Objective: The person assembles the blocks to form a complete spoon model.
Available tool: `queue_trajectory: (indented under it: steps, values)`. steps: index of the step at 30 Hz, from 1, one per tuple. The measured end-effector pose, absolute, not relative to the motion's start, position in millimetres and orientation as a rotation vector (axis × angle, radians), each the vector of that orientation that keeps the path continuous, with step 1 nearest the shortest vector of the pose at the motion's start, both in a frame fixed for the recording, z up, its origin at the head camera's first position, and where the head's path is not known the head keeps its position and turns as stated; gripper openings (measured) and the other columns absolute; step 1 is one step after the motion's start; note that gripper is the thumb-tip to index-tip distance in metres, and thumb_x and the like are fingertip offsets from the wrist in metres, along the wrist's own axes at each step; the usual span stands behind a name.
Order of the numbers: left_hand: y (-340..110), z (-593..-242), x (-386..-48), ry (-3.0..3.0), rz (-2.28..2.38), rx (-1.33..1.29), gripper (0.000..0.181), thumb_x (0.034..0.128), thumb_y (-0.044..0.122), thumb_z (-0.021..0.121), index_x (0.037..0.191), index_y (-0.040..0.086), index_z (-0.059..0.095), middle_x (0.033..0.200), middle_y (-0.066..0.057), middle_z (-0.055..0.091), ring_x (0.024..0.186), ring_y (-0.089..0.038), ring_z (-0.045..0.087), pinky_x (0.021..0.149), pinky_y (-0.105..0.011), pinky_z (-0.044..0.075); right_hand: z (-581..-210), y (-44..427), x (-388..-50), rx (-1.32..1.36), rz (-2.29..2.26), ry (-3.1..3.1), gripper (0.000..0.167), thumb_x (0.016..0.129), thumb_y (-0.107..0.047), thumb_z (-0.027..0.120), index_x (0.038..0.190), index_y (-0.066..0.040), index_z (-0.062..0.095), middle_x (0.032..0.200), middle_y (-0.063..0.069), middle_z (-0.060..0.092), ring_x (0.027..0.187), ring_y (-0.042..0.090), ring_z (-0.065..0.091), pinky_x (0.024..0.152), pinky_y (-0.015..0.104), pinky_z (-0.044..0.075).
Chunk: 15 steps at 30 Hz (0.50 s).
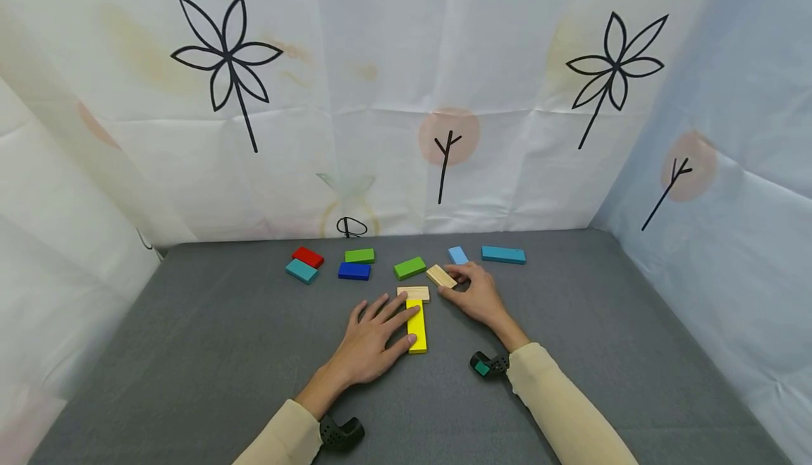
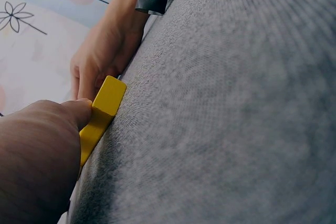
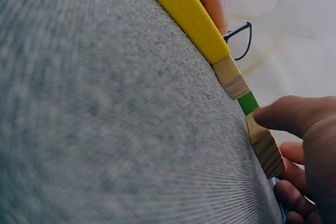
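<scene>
My left hand [image 1: 364,352] lies over the table with fingers spread, its index finger and thumb touching the left side of a yellow block [image 1: 418,325]. That block's far end meets a plain wooden block [image 1: 415,290] set crosswise, forming a T shape. To the right, my right hand [image 1: 477,297] pinches a second wooden block [image 1: 440,277], which lies slanted on the cloth. In the right wrist view its thumb presses one side of this wooden block [image 3: 265,148], with the other fingers on the far side. The left wrist view shows the thumb against the yellow block [image 2: 107,98].
Behind the hands lie a green block [image 1: 409,268], a light blue block [image 1: 457,255] and a long teal block [image 1: 503,254]. Farther left are red [image 1: 308,256], teal [image 1: 301,271], green [image 1: 359,256] and dark blue [image 1: 354,271] blocks. Printed white curtains [image 1: 380,63] border the grey table [image 1: 222,338].
</scene>
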State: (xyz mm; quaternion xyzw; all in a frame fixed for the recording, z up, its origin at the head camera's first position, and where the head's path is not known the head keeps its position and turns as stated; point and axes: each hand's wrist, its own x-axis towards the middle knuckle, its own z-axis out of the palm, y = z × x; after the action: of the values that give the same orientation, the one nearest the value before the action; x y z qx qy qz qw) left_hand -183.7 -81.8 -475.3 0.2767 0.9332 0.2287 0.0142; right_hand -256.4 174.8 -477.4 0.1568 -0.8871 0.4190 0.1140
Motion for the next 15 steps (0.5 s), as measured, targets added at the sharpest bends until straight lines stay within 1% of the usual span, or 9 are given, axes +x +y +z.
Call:
queue_trajectory:
  steps: [3,6,12,15]
  values:
    - [-81.6,-475.7,-184.2,2.907,0.714,0.862,0.054,0.1056,0.056,0.042,0.154,0.031,0.047,0.167,0.003,0.026,0.152,-0.034,0.023,0.117,-0.066,0.010,-477.4,174.5,-256.6,0.464,1.203,-2.628,0.044,0.087,-0.020,0.082,0.127,-0.003,0.071,0.102,0.010,0.064,0.089,0.024,0.054,0.079,0.041,0.044]
    - [-81.5,-475.8,-184.4,2.909,0.714,0.862,0.054,0.1056,0.055,0.042,0.154,0.031,0.047,0.167,0.002,0.026,0.152,-0.034,0.023,0.117,-0.067,0.010,-477.7,174.4,-256.5,0.461,1.209,-2.635,0.043,0.087,-0.019,0.082,0.125,-0.004,0.072,0.100,0.009,0.064,0.088,0.024,0.053,0.078,0.041,0.042]
    - [-81.5,-475.3,-183.8,2.911,0.707,0.865,0.054,0.1058,0.055,0.042,0.154,0.031,0.047,0.167,0.003,0.026,0.152,-0.033,0.023,0.117,-0.066,0.010,-477.0,174.5,-255.5,0.461,1.216,-2.636,0.042,0.084,-0.019,0.085,0.121,-0.003,0.073,0.100,0.009,0.065,0.089,0.025,0.054,0.080,0.042,0.045]
    - [-81.4,-475.1,-183.6,2.912,0.704,0.864,0.054,0.1058,0.055,0.042,0.154,0.031,0.046,0.167,0.003,0.026,0.152,-0.033,0.023,0.117,-0.066,0.010,-475.4,174.4,-254.6,0.460,1.223,-2.652,0.046,0.084,-0.023,0.085,0.123,-0.004,0.072,0.102,0.009,0.065,0.091,0.025,0.055,0.081,0.042,0.046]
